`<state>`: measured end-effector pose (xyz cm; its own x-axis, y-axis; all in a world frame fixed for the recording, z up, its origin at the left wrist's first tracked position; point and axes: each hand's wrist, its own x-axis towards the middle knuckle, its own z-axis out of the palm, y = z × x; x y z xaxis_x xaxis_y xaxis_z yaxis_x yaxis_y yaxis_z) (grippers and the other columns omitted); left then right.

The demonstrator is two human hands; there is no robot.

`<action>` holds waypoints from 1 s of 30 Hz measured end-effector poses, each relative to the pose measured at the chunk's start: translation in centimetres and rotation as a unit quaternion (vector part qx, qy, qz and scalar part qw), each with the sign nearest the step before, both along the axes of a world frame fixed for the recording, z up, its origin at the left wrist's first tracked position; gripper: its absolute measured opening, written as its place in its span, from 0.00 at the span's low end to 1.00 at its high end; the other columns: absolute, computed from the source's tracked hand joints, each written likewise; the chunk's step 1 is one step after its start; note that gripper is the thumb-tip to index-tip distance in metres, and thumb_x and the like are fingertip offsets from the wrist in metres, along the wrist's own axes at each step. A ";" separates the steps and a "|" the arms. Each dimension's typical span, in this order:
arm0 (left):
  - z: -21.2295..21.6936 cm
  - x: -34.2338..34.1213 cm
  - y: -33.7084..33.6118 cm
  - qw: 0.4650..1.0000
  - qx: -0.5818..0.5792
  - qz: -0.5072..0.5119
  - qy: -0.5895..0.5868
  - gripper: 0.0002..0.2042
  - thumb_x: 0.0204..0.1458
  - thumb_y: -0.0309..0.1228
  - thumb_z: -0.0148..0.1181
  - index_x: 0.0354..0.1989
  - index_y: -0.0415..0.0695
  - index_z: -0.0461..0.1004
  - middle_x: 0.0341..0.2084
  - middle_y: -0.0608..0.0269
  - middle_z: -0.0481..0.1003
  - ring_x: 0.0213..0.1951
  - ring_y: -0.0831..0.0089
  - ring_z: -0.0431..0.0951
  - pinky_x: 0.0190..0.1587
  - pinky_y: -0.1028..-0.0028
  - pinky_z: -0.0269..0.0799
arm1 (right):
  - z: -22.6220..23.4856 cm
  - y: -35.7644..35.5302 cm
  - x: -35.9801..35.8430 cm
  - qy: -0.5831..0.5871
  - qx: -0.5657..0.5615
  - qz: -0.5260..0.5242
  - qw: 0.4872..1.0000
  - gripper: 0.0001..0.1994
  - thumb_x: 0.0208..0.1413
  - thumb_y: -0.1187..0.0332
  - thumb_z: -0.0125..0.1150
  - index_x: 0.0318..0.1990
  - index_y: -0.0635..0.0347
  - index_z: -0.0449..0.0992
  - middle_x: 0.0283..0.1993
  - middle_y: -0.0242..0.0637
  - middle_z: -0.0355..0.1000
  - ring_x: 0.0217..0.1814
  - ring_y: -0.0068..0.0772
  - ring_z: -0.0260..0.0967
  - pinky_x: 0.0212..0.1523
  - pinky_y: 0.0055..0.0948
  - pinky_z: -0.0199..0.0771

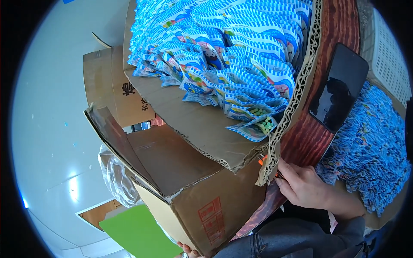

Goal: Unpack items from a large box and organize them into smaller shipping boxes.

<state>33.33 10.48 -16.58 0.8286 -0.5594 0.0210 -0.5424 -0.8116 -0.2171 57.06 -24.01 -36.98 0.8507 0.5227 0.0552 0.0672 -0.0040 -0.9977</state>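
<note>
Packets [241, 43] lie in a carton [202, 116], with a phone [337, 90] right of it on the table [340, 21].

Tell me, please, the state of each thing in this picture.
Upper box, open, holding packets in rows
Lower box, open, side flap raised
Far box, one flap raised
Packet heap, jumbled
Phone, screen dark
Right hand, closed around orange tool
Orange tool, partly hidden by cardboard
Left hand, mostly hidden, fingers against lower box

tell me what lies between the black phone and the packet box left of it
In the head view, a strip of reddish wood-grain tabletop lies between the black phone and the box of blue packets.
</note>
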 end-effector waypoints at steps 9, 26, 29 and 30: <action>0.9 0.3 0.7 1.000 0.005 -0.018 -0.007 0.23 0.48 0.56 0.53 0.51 0.62 0.75 0.62 0.46 0.57 0.64 0.35 0.54 0.62 0.31 0.47 | 0.0 -0.9 1.2 0.201 0.124 0.087 0.968 0.34 0.56 0.74 0.54 0.69 0.66 0.46 0.46 0.59 0.73 0.37 0.54 0.77 0.41 0.42 0.78; -0.4 0.0 1.8 0.995 -0.050 -0.063 -0.062 0.26 0.46 0.56 0.55 0.54 0.62 0.73 0.60 0.49 0.60 0.64 0.39 0.56 0.63 0.33 0.49 | 1.2 -1.3 2.7 0.179 0.168 0.159 0.956 0.29 0.59 0.70 0.53 0.66 0.71 0.52 0.34 0.56 0.74 0.31 0.53 0.76 0.33 0.40 0.75; -0.9 0.2 2.0 0.993 -0.065 -0.074 -0.070 0.26 0.46 0.56 0.56 0.55 0.63 0.72 0.59 0.49 0.61 0.63 0.39 0.56 0.63 0.34 0.49 | 1.8 -1.1 3.1 0.163 0.176 0.137 0.961 0.27 0.60 0.69 0.53 0.64 0.69 0.55 0.33 0.56 0.73 0.31 0.56 0.74 0.31 0.43 0.73; -1.0 0.3 2.1 0.992 -0.071 -0.078 -0.073 0.26 0.46 0.56 0.56 0.55 0.63 0.72 0.59 0.50 0.61 0.63 0.39 0.56 0.63 0.34 0.49 | 2.0 -1.3 3.4 0.160 0.166 0.144 0.962 0.25 0.60 0.69 0.53 0.63 0.67 0.56 0.31 0.55 0.72 0.29 0.56 0.74 0.30 0.43 0.73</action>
<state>33.68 12.55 -17.61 0.7143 -0.6636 0.2222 -0.6348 -0.7481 -0.1934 60.42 -25.26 -35.00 0.6749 0.7376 0.0180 -0.2936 0.2909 -0.9106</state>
